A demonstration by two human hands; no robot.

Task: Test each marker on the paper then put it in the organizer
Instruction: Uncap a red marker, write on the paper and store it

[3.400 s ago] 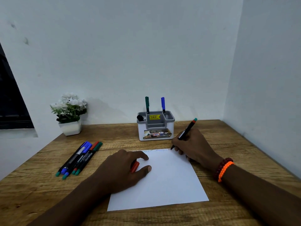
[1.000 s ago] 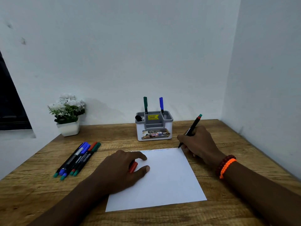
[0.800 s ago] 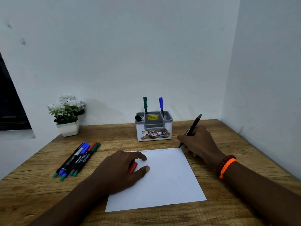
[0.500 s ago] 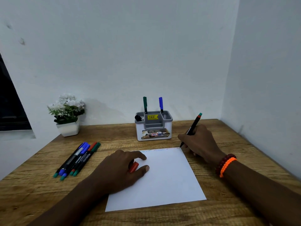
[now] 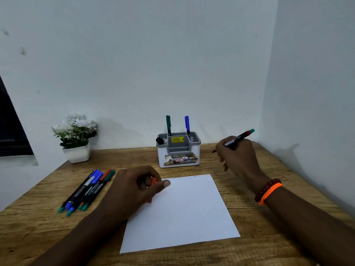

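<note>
A white sheet of paper [image 5: 182, 212] lies on the wooden table, with faint coloured marks along its far edge. My right hand [image 5: 237, 156] is raised off the paper, right of the organizer, and grips an uncapped black marker [image 5: 239, 139] with a red and green end. My left hand [image 5: 134, 187] sits at the paper's left edge, lifted slightly, with a red cap [image 5: 152, 184] between its fingers. The grey and white organizer [image 5: 179, 152] stands behind the paper and holds a green marker [image 5: 168, 124], a blue marker [image 5: 187, 124] and a black one.
Several capped markers [image 5: 88, 190] lie in a row on the table's left side. A small white pot with white flowers [image 5: 76, 137] stands at the back left. White walls close off the table's back and right sides.
My right hand has lifted the marker off the paper's far right corner and moved it up and right. My left hand has risen and curled around the red cap.
</note>
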